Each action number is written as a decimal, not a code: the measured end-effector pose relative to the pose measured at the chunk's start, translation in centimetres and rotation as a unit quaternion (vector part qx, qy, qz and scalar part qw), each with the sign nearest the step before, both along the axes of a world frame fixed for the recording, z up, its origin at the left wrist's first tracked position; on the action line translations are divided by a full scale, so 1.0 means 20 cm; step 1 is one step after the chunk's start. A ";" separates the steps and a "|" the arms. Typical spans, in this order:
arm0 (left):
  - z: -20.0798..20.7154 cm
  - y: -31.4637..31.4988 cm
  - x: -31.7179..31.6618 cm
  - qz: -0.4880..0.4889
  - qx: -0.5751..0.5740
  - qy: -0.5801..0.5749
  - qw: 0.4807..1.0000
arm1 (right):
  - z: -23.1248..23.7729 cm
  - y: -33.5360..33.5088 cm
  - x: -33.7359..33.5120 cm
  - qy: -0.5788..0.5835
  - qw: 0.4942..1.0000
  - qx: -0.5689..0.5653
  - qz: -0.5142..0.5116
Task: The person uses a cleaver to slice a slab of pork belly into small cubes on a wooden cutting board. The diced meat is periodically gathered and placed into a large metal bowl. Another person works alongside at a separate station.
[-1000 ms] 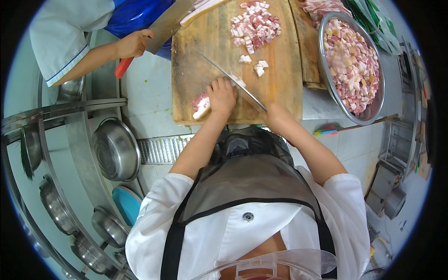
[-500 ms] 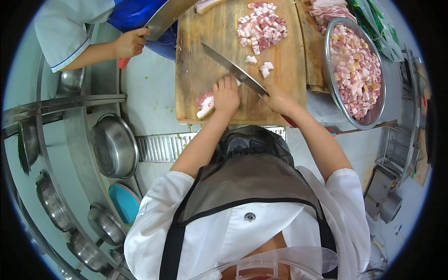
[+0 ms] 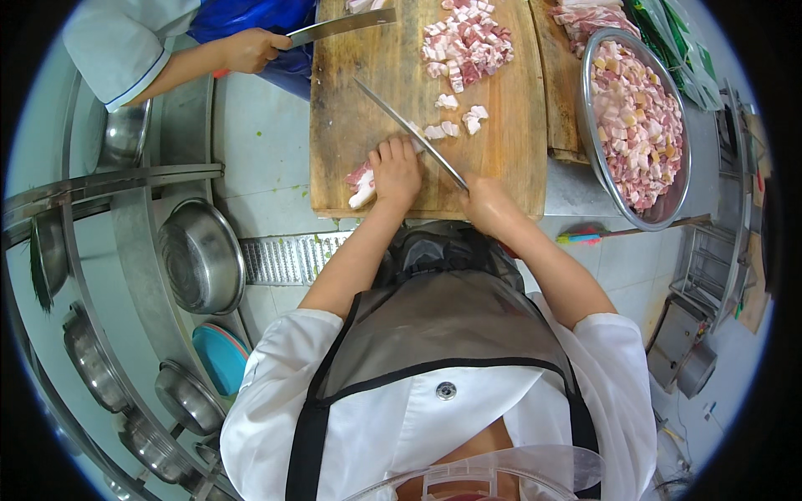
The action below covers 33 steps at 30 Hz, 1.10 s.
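Observation:
A strip of raw fatty meat (image 3: pixel 361 185) lies near the front left of the wooden cutting board (image 3: pixel 351 108). My left hand (image 3: pixel 396 173) presses down on it, fingers closed over its right end. In my right hand (image 3: pixel 491 203) is the handle of a long knife (image 3: pixel 409 131), its blade standing on edge across the meat just right of my left fingertips. Small cut pieces (image 3: pixel 442 130) rest right of the blade, close to a few other white pieces (image 3: pixel 474 118). Farther back on the board sits a pile of diced meat (image 3: pixel 466 43).
At the far left, a co-worker's hand (image 3: pixel 255 51) holds a cleaver (image 3: pixel 342 27) over the board's edge. A large metal bowl (image 3: pixel 588 125) of diced meat stands at the right, beside sliced meat (image 3: pixel 591 27). Metal basins (image 3: pixel 202 259) sit on the left rack.
New small pieces have appeared right of my knife, which has turned more upright. My left hand has shifted slightly left. The co-worker's cleaver has swung to the right, over the board.

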<state>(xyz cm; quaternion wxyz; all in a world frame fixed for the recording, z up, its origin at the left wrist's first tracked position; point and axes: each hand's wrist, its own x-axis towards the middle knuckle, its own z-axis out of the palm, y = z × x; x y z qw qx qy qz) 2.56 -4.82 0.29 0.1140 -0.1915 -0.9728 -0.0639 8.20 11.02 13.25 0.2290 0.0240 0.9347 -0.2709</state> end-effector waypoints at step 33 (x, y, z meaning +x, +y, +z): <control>0.07 0.04 0.01 0.021 0.083 -0.053 0.995 | -0.03 0.14 0.03 0.021 0.996 -0.056 -0.059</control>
